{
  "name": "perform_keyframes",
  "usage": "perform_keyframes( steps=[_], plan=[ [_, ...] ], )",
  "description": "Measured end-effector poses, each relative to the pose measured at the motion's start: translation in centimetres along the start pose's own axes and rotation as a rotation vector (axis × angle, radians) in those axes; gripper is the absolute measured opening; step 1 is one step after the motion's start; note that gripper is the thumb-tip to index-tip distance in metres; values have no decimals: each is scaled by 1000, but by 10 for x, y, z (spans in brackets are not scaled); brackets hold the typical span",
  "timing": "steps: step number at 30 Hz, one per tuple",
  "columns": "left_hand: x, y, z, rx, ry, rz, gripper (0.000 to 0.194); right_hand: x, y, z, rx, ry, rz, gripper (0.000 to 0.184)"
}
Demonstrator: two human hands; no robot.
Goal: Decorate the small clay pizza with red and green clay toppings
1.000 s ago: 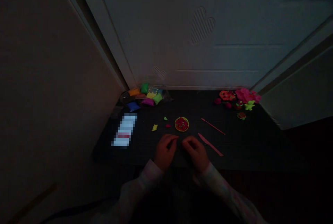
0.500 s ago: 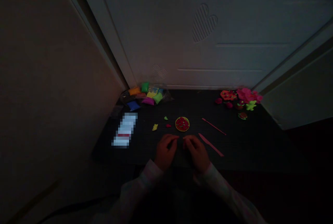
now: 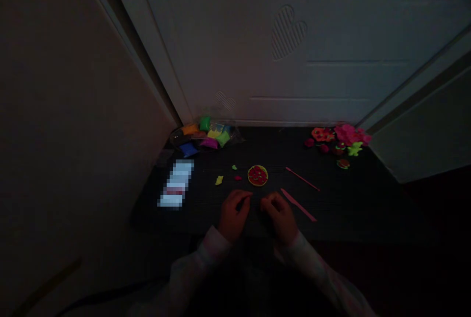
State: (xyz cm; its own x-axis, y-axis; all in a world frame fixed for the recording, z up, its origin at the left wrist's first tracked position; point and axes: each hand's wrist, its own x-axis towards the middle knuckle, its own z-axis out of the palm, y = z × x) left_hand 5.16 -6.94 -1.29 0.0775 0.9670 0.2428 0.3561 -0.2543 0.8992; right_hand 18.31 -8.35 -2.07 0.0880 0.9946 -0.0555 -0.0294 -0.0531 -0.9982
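Note:
In the dim head view, my left hand [image 3: 234, 215] rests low over the dark table with its fingers curled and fingertips close to the thumb. Whatever it pinches is too small and dark to see. My right hand [image 3: 280, 216] is closed in a pinch a short gap to the right, its grip contents hidden too. Just beyond both hands lies a round clay pizza [image 3: 258, 175] with a yellow rim, red top and green bits. Left of it are a small red clay lump [image 3: 238, 178], a green clay scrap [image 3: 234, 167] and a yellow clay piece [image 3: 219, 180].
A pink plastic knife [image 3: 298, 204] and a thin pink stick tool [image 3: 302, 178] lie right of the hands. Colourful clay packets [image 3: 209, 143] sit back left, near a blurred bright phone-like rectangle [image 3: 176, 183]. Clay figures [image 3: 352, 135] cluster back right, before a white door [image 3: 228, 27].
My right hand has shifted slightly to the right, widening the gap between the hands, and its fingers have curled in a little more. My left hand has hardly moved.

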Motion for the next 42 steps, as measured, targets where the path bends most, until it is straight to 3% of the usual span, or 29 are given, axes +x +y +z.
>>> perform_keyframes(
  steps=[14, 22, 31, 42],
  plan=[
    [0, -1, 0, -6, 4, 1, 16, 1, 4, -2, -42, -1, 12, 40],
    [0, -2, 1, -7, 7, -8, 16, 3, -3, -1, -104, -21, -10, 29],
    [-1, -3, 1, -10, 10, -5, 16, 3, 0, -1, -132, -21, -39, 38],
    [0, -1, 1, -13, 18, -18, 16, 3, 2, -1, -128, 9, -34, 22]
  ],
)
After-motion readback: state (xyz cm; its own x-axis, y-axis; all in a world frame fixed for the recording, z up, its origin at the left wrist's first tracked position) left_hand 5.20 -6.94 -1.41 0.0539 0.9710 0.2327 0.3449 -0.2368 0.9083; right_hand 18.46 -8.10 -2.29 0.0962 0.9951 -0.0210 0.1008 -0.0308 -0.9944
